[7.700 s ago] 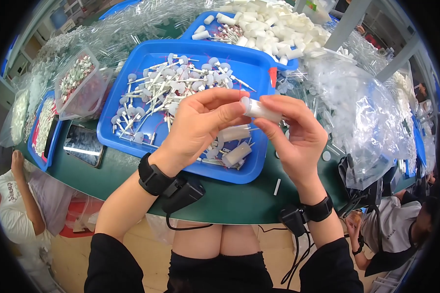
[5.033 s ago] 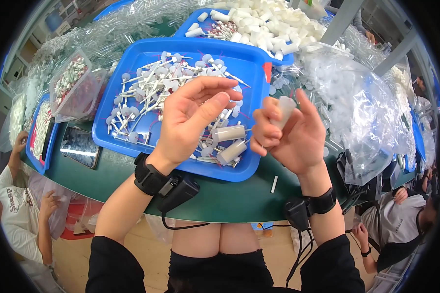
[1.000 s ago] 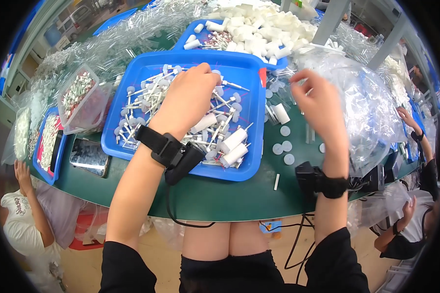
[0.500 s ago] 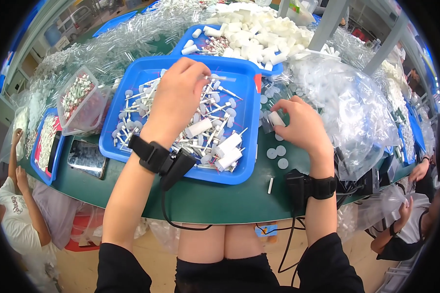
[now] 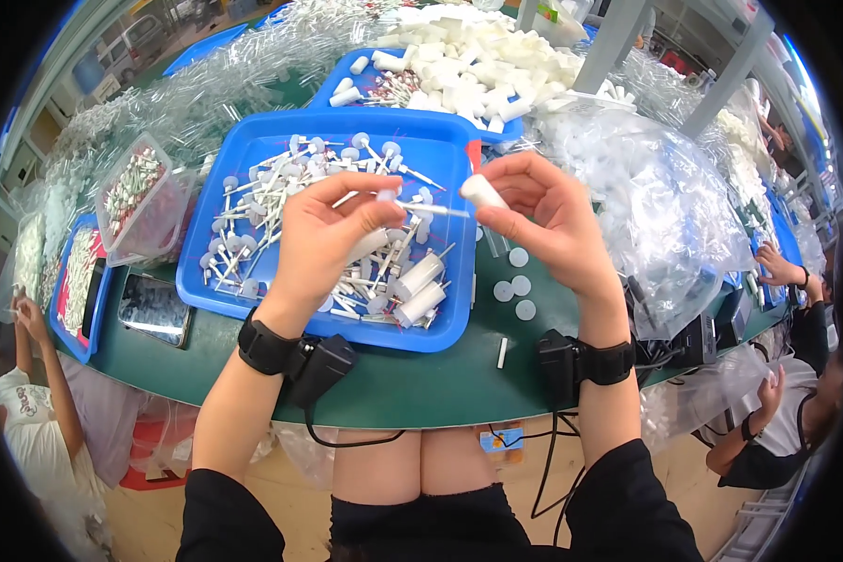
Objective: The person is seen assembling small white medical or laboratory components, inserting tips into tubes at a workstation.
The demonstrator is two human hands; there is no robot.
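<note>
My left hand [image 5: 317, 236] is closed in a pinch on a thin white rod with a translucent disc [image 5: 433, 209], its free end pointing right. Facing it, my right hand [image 5: 557, 220] grips a short white foam-like cylinder [image 5: 483, 193] between thumb and fingers. A small gap separates rod and cylinder. Both hands are raised over the right part of a blue tray [image 5: 384, 334]. In that tray lie many rods with discs [image 5: 253, 206] and a few white cylinders [image 5: 420, 277].
Loose translucent discs [image 5: 504, 291] and a small white stick [image 5: 503, 353] lie right of the tray. A clear tub [image 5: 145, 201] and a phone [image 5: 155, 307] are at left. White cylinders are heaped [image 5: 496, 56] behind; plastic bags [image 5: 618, 206] lie at right. Other people work at both sides.
My right hand has lifted from the table beside the tray and moved left with the white cylinder. My left hand has come down nearer to me, still pinching the rod.
</note>
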